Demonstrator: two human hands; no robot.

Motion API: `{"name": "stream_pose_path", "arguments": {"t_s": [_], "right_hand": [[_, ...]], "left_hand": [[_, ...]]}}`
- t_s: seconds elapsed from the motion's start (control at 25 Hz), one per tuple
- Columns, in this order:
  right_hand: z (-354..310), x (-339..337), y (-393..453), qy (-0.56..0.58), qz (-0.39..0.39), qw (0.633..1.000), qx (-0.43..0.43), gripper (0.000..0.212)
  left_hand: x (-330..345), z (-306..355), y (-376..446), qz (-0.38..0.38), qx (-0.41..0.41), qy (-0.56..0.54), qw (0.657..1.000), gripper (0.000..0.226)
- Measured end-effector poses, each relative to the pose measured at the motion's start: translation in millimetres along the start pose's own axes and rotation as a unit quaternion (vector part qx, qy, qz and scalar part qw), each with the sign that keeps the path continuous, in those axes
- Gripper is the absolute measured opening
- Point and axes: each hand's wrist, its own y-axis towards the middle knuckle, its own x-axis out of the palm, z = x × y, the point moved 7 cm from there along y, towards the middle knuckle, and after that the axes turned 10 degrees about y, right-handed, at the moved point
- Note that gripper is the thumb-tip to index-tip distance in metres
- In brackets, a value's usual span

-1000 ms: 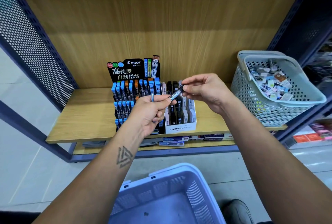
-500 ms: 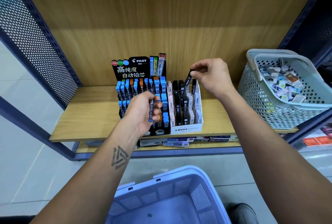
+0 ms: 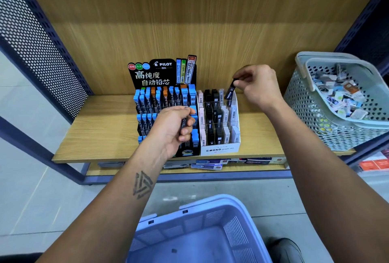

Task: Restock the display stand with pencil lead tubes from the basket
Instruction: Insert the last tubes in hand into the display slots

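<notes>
1. The right hand (image 3: 260, 85) pinches a dark tube (image 3: 231, 91) by its top end, tilted, with its lower end at the back right corner of the white stand (image 3: 220, 149). It is not yet seated in a slot, as far as I can tell.
2. The left hand (image 3: 173, 129) is curled round at least one more dark tube (image 3: 183, 123), held in front of the black stand (image 3: 162, 71). How many it holds I cannot tell.
3. The white stand looks well stocked: its rows of pink, black and pale tubes seem nearly full, with room left at the back right.
4. The black stand is full along its top row; the lower rows show gaps, though the left hand hides part of them.
5. The grey basket (image 3: 315, 115) sits on the shelf (image 3: 101, 128) to the right, well apart from the stands, and holds a heap of small packs, so stock remains.
6. A blue basket (image 3: 242, 216) below the arms shows almost nothing inside.
7. Judgement: the task is well along but unfinished; the held tubes need placing, and the black stand's gaps likely need filling.
</notes>
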Motion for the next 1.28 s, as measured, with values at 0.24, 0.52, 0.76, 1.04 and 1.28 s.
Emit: {"name": "stream_pose_path", "arguments": {"t_s": [0.24,0.52,0.76,1.04,1.28], "right_hand": [[12,8,9,-0.073,-0.003,0.997,-0.024,0.016],[23,37,4,-0.182,-0.025,0.981,-0.064,0.013],[28,44,1,-0.296,-0.016,0.952,-0.075,0.022],[-32,58,-56,0.184,-0.262,0.943,0.086,0.015],[-42,58,-70,0.229,-0.242,0.939,0.081,0.012]], "left_hand": [[5,-6,5,-0.014,-0.005,0.001,1.0,0.018],[16,-7,0,-0.048,-0.035,-0.039,0.997,0.03],[16,-7,-9,-0.065,-0.042,-0.03,0.997,0.03],[18,2,-19,-0.067,-0.029,-0.007,0.997,0.024],[-20,31,-36,0.068,0.026,0.009,0.997,0.012]]}}
